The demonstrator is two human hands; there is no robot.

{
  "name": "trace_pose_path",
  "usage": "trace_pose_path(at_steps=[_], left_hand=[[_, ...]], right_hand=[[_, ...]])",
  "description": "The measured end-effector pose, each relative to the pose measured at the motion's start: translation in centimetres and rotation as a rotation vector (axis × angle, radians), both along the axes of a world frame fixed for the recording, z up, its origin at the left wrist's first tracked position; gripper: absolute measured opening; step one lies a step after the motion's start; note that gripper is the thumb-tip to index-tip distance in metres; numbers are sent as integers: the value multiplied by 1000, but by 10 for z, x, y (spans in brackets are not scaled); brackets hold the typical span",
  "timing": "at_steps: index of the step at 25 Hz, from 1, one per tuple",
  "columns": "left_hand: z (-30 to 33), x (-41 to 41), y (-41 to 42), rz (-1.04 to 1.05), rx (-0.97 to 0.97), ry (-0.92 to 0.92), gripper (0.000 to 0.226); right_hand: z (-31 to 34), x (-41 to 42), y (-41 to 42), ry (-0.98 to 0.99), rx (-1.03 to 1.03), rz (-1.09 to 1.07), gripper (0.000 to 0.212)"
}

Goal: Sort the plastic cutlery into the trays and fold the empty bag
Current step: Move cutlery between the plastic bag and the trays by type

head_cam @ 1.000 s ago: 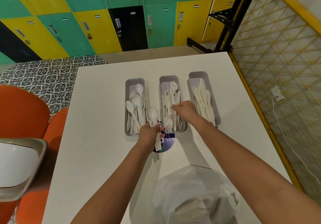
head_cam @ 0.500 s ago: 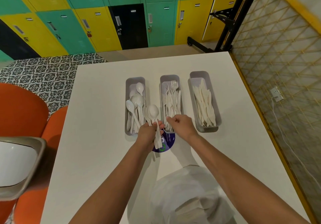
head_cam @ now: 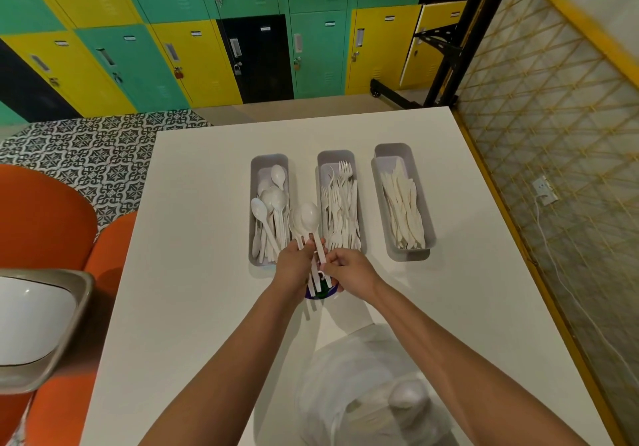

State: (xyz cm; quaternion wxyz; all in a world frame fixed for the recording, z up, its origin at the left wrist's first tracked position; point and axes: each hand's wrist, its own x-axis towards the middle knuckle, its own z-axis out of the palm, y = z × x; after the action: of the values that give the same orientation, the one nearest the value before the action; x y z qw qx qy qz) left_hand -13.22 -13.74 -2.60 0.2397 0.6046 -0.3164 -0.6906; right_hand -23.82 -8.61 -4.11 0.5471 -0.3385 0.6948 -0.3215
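Observation:
Three grey trays stand side by side on the white table: the left tray [head_cam: 269, 162] holds white spoons, the middle tray [head_cam: 335, 156] forks, the right tray [head_cam: 394, 150] knives. My left hand [head_cam: 294, 264] grips a bundle of white spoons [head_cam: 306, 219] by the handles, bowls pointing away, just in front of the left and middle trays. My right hand [head_cam: 349, 269] pinches a handle in that same bundle. A clear plastic bag [head_cam: 366, 387] with some cutlery inside lies near me on the table.
A purple and green round sticker [head_cam: 321, 293] on the table shows under my hands. An orange chair [head_cam: 45, 217] and a grey-rimmed white bin [head_cam: 38, 324] stand to the left. A yellow mesh fence [head_cam: 553, 134] runs along the table's right edge.
My right hand has drawn back from the fork tray and come to the bundle in my left hand. The spoon bundle stayed in place.

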Motion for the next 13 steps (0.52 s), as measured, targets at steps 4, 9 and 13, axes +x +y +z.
trace_pose_path(at_steps=[4,9,13], left_hand=[[0,9,-1,72,-2,8,15],[6,26,-4,134,-49,-40,28],[5,40,-9,191,-89,-70,17]], right_hand=[[-1,4,-4,29,7,-16,14],[5,15,-21,102,-11,14,14],[11,22,-47,171,-12,59,21]])
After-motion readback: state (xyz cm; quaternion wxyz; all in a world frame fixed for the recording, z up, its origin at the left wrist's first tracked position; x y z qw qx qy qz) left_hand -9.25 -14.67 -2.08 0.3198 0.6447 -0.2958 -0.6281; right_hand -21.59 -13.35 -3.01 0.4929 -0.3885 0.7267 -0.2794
